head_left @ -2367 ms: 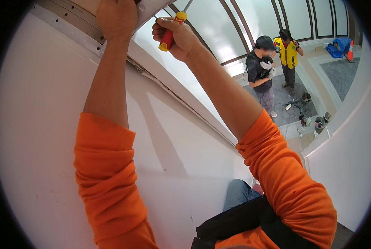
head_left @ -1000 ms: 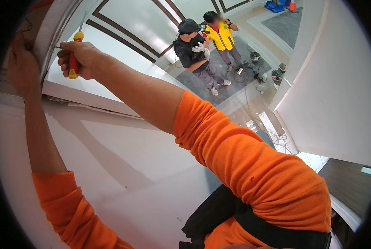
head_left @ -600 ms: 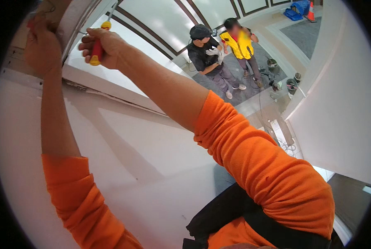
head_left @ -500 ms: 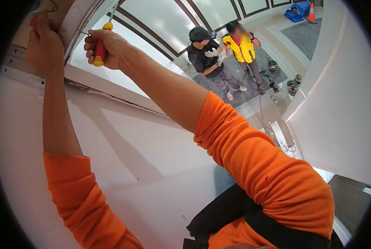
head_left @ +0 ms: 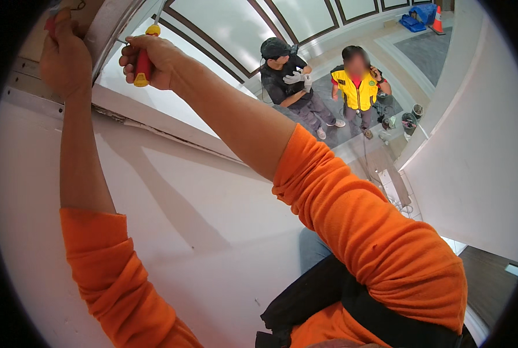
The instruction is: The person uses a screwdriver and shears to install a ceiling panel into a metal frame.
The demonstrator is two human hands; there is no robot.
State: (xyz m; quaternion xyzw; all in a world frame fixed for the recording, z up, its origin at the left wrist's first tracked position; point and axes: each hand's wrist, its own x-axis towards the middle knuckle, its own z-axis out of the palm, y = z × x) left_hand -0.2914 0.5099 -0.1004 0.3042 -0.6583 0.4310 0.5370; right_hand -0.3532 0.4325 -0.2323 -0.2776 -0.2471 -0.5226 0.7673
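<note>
Overall, largest first: white wall (head_left: 172, 284) spreads below both hands, with an arm's shadow across it. Panelled wall (head_left: 212, 32), pale with dark strips, lies beyond the right hand. White ledge (head_left: 166, 124) runs beneath the right forearm, its lower edge rough and chipped. To the right of the right hand, well apart, stand two people: co-worker in black (head_left: 282, 75), white-gloved hands together, and co-worker in yellow vest (head_left: 357, 87), one hand raised near the head. Pale frame edge (head_left: 99, 43) passes between the hands. Metal strip (head_left: 38, 95), perforated, sits beside the left wrist.

Left hand (head_left: 67, 64): raised, fingers bent; red item (head_left: 50, 24) shows at its fingertips, mostly hidden, so grip cannot be told. Right hand (head_left: 149, 61): closed around screwdriver (head_left: 143, 68), red handle with yellow ends, shaft pointing up past the hand, tip out of view. Smallest noted: thin metal rod (head_left: 120, 40), projecting left beside the right fingertips.
</note>
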